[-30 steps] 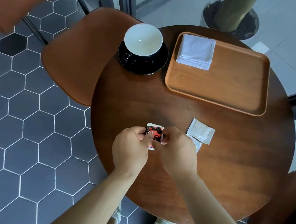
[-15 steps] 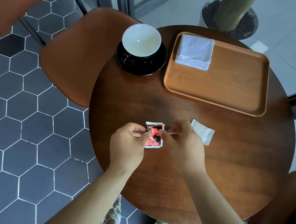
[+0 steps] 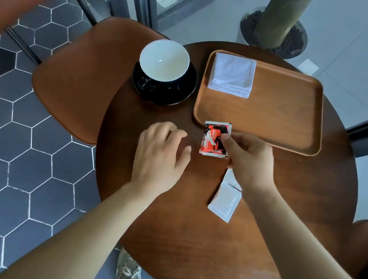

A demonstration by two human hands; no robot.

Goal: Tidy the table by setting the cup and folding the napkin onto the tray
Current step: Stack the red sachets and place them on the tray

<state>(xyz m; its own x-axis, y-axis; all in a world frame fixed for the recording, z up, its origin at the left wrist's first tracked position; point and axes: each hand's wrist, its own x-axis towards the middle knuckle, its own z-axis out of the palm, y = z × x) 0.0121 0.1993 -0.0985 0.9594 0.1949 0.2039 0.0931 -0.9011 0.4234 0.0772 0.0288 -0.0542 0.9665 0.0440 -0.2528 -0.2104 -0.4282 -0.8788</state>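
Soft daylight, mild blur, edges bowed

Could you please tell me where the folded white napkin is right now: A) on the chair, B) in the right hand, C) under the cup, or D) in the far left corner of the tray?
D: the napkin lies folded inside the tray, in its far left corner, while the right hand holds a red packet instead.
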